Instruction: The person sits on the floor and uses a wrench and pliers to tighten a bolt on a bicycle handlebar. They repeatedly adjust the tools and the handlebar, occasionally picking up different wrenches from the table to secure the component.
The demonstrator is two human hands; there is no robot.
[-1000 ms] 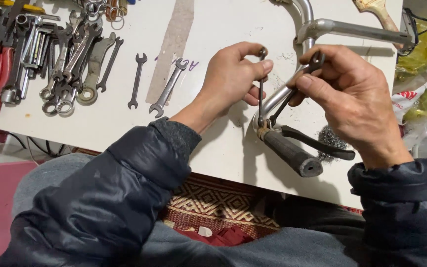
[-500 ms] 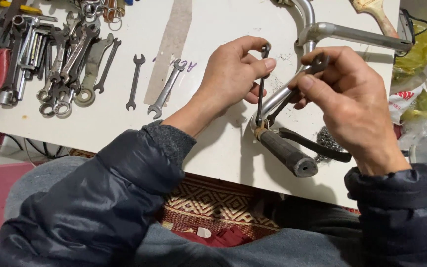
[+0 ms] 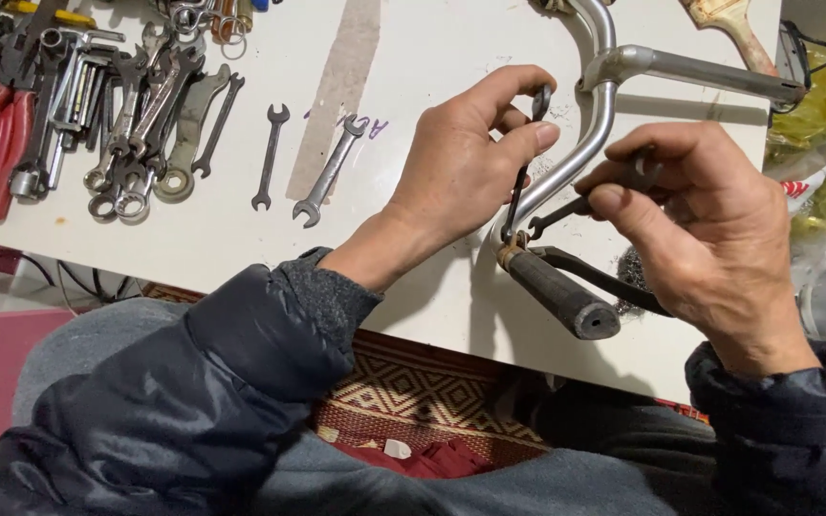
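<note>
The left hand (image 3: 466,167) pinches a thin dark wrench (image 3: 525,162), as a second ago, its lower end at the clamp beside the black grip (image 3: 556,291) of the chrome handlebar (image 3: 580,143) on the white tabletop (image 3: 413,57); the right hand (image 3: 709,229), fingers closed on a second dark wrench (image 3: 576,205), has shifted slightly; the clamp fastening seems mid-turn.

My fingers grip dark matt metal spanner (image 3: 526,162); handlebar (image 3: 593,124) bright polished metal; grip (image 3: 558,294) black rubber, dull; table (image 3: 403,48) white, scuffed.

Two thin dark spanners (image 3: 524,182) meet beside the handlebar's black grip (image 3: 558,294).
</note>
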